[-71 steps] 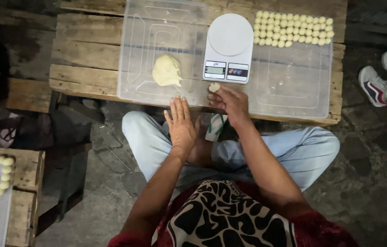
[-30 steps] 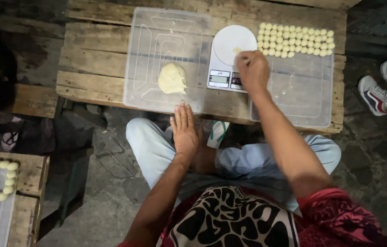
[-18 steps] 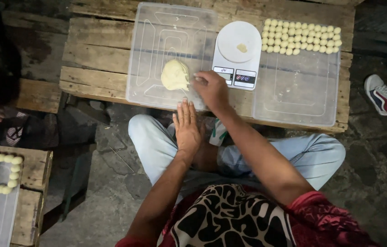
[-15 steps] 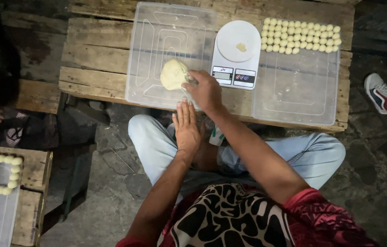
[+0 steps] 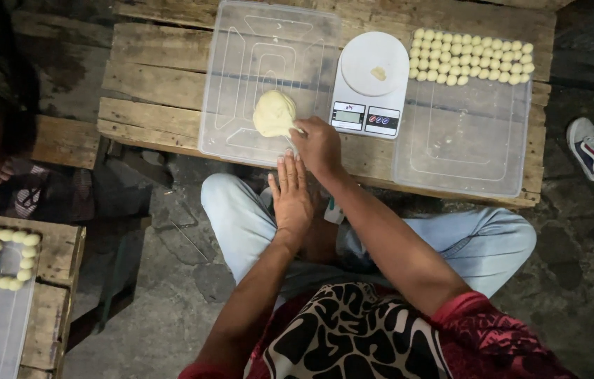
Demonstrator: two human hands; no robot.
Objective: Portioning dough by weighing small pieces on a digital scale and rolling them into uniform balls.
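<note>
Right hand [image 5: 318, 144] at dough lump [image 5: 274, 113] (roundish)

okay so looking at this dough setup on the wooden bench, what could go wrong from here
The right hand pinches at the dough lump on a loose clear tray; a hard pull might drag the tray toward the bench edge. The small piece on the scale lies off-centre and could roll off if the scale is bumped. The left hand hangs flat in the air, steadying nothing.
</note>
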